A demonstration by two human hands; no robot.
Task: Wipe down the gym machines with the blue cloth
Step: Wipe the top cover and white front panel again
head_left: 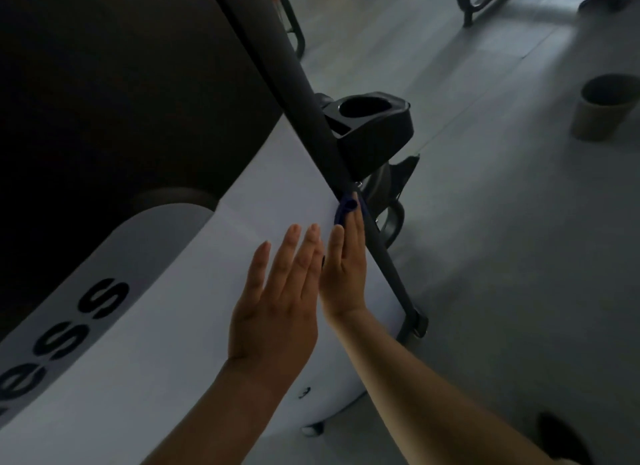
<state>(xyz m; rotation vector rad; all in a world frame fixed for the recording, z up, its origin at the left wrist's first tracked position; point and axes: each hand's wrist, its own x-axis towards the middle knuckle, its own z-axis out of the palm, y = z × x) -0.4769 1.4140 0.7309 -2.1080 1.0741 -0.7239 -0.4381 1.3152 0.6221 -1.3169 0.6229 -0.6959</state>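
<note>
Straight-fingered right hand (344,274) presses the soft, limp blue cloth (344,212), probably best held bunched, against the black metal bar (309,94); left hand (277,298) lies flat, empty.

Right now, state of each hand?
Left hand: open, fingers straight, holding nothing.
Right hand: open, straight fingers pressing the blue cloth against the black bar.
</note>
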